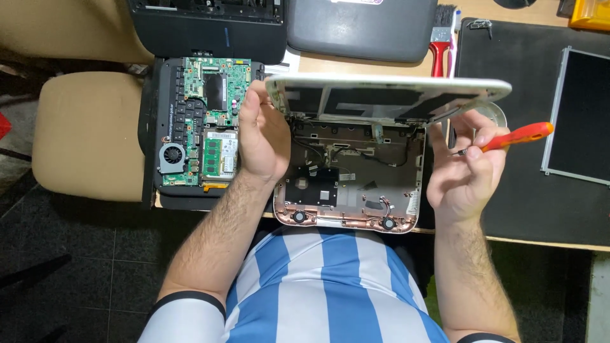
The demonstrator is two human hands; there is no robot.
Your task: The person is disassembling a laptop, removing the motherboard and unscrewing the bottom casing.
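A stripped pink-white laptop base (pixel 356 184) lies at the desk's front edge, its lid (pixel 387 92) raised and seen edge-on. My left hand (pixel 262 136) grips the lid's left corner near the hinge. My right hand (pixel 467 168) is beside the right hinge and holds a red-orange screwdriver (pixel 518 134) between its fingers, the tip pointing left. Loose cables and two small speakers show inside the base.
A green circuit board (pixel 203 121) with a fan lies on a black laptop shell at left. A loose screen panel (pixel 581 114) rests on a black mat at right. A red brush (pixel 440 44) and a grey laptop (pixel 362 25) sit behind. A beige chair (pixel 89 133) stands left.
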